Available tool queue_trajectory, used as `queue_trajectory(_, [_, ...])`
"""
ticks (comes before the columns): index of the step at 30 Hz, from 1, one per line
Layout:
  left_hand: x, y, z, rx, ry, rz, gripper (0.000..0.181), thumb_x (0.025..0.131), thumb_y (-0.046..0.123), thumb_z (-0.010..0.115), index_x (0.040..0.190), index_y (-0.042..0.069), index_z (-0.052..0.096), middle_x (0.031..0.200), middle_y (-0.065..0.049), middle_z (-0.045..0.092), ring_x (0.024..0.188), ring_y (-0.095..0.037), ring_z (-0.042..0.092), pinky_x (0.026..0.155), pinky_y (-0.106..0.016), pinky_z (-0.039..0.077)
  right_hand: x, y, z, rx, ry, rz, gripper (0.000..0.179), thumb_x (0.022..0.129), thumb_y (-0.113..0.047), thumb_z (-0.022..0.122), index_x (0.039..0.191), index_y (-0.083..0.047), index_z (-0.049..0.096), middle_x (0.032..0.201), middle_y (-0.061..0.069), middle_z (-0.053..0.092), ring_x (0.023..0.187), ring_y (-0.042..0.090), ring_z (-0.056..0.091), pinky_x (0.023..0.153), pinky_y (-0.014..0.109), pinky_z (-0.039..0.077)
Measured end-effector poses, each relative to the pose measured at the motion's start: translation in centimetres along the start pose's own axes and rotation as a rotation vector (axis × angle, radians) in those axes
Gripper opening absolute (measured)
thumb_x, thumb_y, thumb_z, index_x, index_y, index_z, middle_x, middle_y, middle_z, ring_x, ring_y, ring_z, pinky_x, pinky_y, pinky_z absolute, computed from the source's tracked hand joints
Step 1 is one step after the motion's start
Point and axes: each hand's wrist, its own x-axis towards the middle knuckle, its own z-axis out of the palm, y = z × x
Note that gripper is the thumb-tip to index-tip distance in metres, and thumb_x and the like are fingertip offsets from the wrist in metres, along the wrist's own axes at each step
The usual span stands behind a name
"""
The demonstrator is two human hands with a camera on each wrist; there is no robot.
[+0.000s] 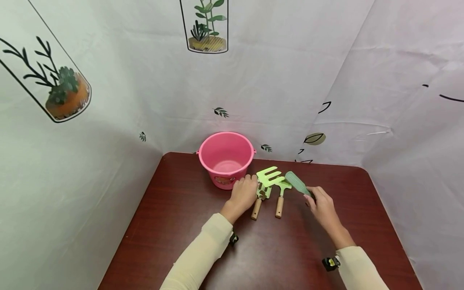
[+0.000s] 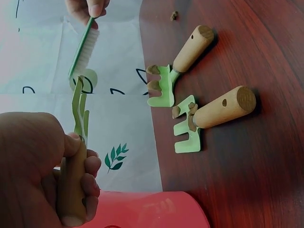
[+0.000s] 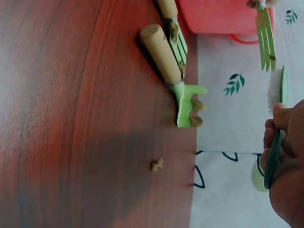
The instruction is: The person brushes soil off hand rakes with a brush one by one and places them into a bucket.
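My left hand [image 1: 243, 194] grips the wooden handle of a light green hand fork [image 2: 79, 114], tines pointing up in the left wrist view. My right hand [image 1: 322, 207] holds a green brush [image 1: 297, 183] by its handle; its white bristles [image 2: 88, 50] face the fork's tines, close by. Below, on the table, lie two more green tools with wooden handles: a small rake [image 3: 184, 105] and a slotted fork-like tool [image 2: 187, 135]. Brown clumps stick to both. Beside my left hand stands a pink bucket [image 1: 226, 141], and nothing shows inside it.
The tools and bucket are on a dark red-brown wooden table [image 1: 163, 225]. A small brown crumb [image 3: 156, 165] lies near the rake. White cloth [image 1: 275, 88] with printed plants hangs behind the table and along its sides.
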Motion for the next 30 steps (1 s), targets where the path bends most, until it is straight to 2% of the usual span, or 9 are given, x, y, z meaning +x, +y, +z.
queue_trajectory(8, [0.1,-0.1,0.2,-0.005,-0.002,0.005,0.017,0.103,0.022,0.061,0.106,0.006,0.065,0.092,-0.009,0.066,0.081,-0.026,0.069,0.071,-0.042,0.058,-0.1,0.4,-0.4,-0.014,0.006,-0.002,0.03,0.081,0.008,0.081,0.11,0.007,0.07,0.093,0.018,0.067,0.078,0.029,0.065,0.067,0.038,0.049])
queue_trajectory(11, [0.1,0.0,0.3,-0.004,-0.01,0.007,0.013,0.102,0.018,0.061,0.106,0.006,0.065,0.092,-0.01,0.066,0.081,-0.026,0.068,0.071,-0.042,0.058,0.2,0.1,-0.3,0.003,-0.003,-0.016,0.03,0.082,0.007,0.08,0.11,0.007,0.07,0.093,0.018,0.067,0.078,0.028,0.064,0.069,0.033,0.047])
queue_trajectory(16, [0.2,0.1,0.3,-0.005,-0.02,0.003,0.01,0.099,0.014,0.063,0.105,0.006,0.064,0.093,-0.01,0.066,0.082,-0.026,0.068,0.073,-0.042,0.057,0.8,-1.1,0.0,0.038,-0.074,-0.022,0.028,0.086,0.004,0.078,0.113,0.005,0.069,0.096,0.014,0.066,0.08,0.023,0.063,0.068,0.031,0.049])
queue_trajectory(23, [0.2,0.4,0.3,0.02,-0.004,0.018,0.011,0.097,0.015,0.066,0.105,0.007,0.064,0.094,-0.009,0.066,0.082,-0.026,0.067,0.074,-0.042,0.057,1.7,-2.5,0.6,0.075,-0.162,-0.065,0.027,0.09,0.002,0.075,0.116,0.003,0.067,0.1,0.011,0.066,0.082,0.019,0.062,0.067,0.038,0.053])
queue_trajectory(27, [0.3,0.6,0.3,0.016,-0.015,0.025,0.013,0.097,0.017,0.067,0.105,0.008,0.063,0.093,-0.009,0.065,0.082,-0.026,0.067,0.074,-0.042,0.056,2.1,-2.7,1.0,0.075,-0.193,-0.081,0.028,0.09,0.001,0.075,0.117,0.004,0.066,0.1,0.012,0.065,0.082,0.017,0.06,0.067,0.037,0.053])
queue_trajectory(30, [0.3,0.6,0.4,0.013,-0.028,0.031,0.02,0.093,0.019,0.072,0.106,0.007,0.063,0.093,-0.008,0.065,0.082,-0.026,0.067,0.074,-0.042,0.056,2.0,-2.6,1.2,0.068,-0.197,-0.084,0.029,0.09,0.003,0.075,0.116,0.005,0.065,0.099,0.012,0.064,0.081,0.017,0.059,0.066,0.036,0.052])
